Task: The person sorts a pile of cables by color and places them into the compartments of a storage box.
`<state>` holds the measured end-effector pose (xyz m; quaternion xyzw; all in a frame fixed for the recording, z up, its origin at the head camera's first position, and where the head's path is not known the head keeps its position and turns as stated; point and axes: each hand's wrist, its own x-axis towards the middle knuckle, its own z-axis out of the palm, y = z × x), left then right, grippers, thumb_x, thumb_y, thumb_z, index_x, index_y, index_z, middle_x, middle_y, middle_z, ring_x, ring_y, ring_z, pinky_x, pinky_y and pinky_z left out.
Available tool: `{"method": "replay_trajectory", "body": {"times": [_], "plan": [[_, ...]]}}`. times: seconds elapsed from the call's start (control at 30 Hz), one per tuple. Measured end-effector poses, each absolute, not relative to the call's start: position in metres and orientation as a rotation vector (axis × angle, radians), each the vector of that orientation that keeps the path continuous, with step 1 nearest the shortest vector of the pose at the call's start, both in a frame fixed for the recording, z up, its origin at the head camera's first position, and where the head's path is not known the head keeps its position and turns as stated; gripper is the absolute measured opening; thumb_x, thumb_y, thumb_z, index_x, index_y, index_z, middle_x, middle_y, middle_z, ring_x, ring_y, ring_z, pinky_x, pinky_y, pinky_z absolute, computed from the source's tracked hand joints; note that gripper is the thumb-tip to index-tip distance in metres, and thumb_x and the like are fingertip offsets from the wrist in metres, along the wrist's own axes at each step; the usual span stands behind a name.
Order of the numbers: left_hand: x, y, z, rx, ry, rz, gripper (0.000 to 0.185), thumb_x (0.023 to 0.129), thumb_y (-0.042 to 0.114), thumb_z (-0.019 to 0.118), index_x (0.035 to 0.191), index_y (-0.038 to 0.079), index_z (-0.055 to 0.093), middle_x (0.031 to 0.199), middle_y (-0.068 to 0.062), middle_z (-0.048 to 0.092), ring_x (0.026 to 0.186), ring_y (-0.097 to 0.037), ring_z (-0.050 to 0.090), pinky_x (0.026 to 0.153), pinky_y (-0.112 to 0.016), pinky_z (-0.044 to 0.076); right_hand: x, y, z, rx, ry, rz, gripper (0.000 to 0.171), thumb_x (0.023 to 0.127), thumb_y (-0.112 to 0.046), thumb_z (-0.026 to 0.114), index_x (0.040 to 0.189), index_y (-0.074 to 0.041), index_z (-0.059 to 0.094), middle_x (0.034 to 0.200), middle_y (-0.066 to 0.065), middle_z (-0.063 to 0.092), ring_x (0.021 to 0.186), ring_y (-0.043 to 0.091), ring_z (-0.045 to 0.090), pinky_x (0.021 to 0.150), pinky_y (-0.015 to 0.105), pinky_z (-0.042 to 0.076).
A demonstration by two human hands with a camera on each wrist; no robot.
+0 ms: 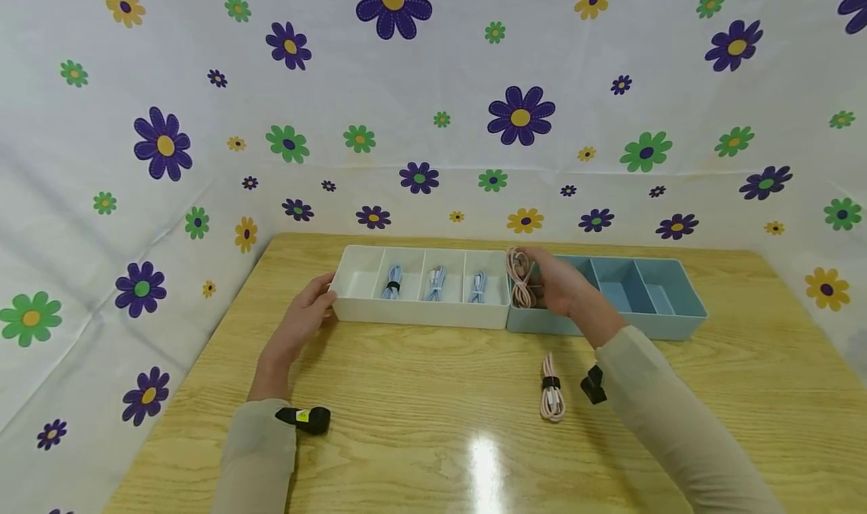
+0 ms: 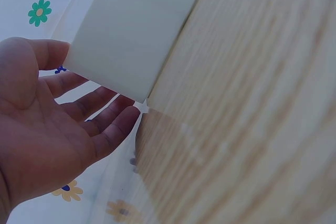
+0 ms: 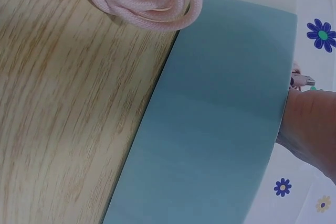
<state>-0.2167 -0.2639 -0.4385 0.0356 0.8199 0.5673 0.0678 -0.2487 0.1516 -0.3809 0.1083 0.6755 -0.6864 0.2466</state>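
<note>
My left hand is at the left end of the white divided box, its loosely extended fingers touching the end wall. In the left wrist view the thumb meets one corner of that wall and the fingertips its lower edge. With my right hand I hold a coiled pink cable at the left end of the blue divided box. A USB plug shows beside that hand above the rim in the right wrist view; the fingers are mostly hidden by the wall.
Blue cable bundles occupy three white compartments; the leftmost white compartment has none. Another pink cable, bound with a black strap, lies on the wooden table in front of the blue box. The boxes stand end to end before a flowered cloth.
</note>
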Motion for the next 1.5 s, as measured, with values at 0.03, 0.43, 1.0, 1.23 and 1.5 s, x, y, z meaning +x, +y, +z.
{"method": "replay_trajectory", "body": {"times": [0.03,0.43,1.0,1.23,1.5], "plan": [[-0.217,-0.2639,-0.4383,0.108,2.471,1.711,0.053,0.109,0.025,0.035,0.158,0.009,0.022,0.157,-0.022,0.031,0.135,-0.04,0.039,0.106,-0.056,0.036,-0.2487,0.1514,-0.3807,0.298,1.846,-1.867,0.071,0.102,-0.049,0.044,0.157,-0.016,0.013,0.125,0.014,0.043,0.106,0.024,0.049,0.09,0.036,0.042],[-0.2163,-0.2637,-0.4364,0.111,2.45,1.73,0.053,0.109,0.025,0.035,0.158,0.009,0.022,0.157,-0.022,0.031,0.136,-0.039,0.038,0.105,-0.056,0.037,-0.2483,0.1511,-0.379,0.306,1.84,-1.897,0.061,0.108,-0.037,0.029,0.157,-0.003,0.02,0.155,0.018,0.018,0.133,0.029,0.032,0.116,0.046,0.025],[-0.2153,-0.2631,-0.435,0.107,2.452,1.732,0.053,0.109,0.025,0.036,0.158,0.009,0.023,0.156,-0.022,0.032,0.137,-0.039,0.037,0.106,-0.056,0.037,-0.2478,0.1473,-0.3793,0.323,1.82,-1.986,0.058,0.108,-0.03,0.029,0.157,-0.001,0.018,0.165,0.015,0.0,0.148,0.033,0.014,0.119,0.049,0.019],[-0.2165,-0.2637,-0.4371,0.104,2.452,1.73,0.053,0.109,0.025,0.035,0.158,0.009,0.023,0.157,-0.021,0.031,0.137,-0.038,0.038,0.105,-0.056,0.037,-0.2471,0.1472,-0.378,0.297,1.881,-1.921,0.057,0.109,-0.03,0.028,0.158,-0.003,0.018,0.165,0.017,0.004,0.152,0.034,0.005,0.121,0.049,0.013],[-0.218,-0.2639,-0.4384,0.108,2.45,1.735,0.053,0.109,0.025,0.036,0.158,0.009,0.023,0.156,-0.021,0.032,0.136,-0.037,0.038,0.104,-0.054,0.038,-0.2437,0.1469,-0.373,0.241,1.98,-1.804,0.059,0.108,-0.029,0.032,0.159,-0.004,0.015,0.165,0.017,0.005,0.152,0.036,0.003,0.12,0.053,0.013]]}}
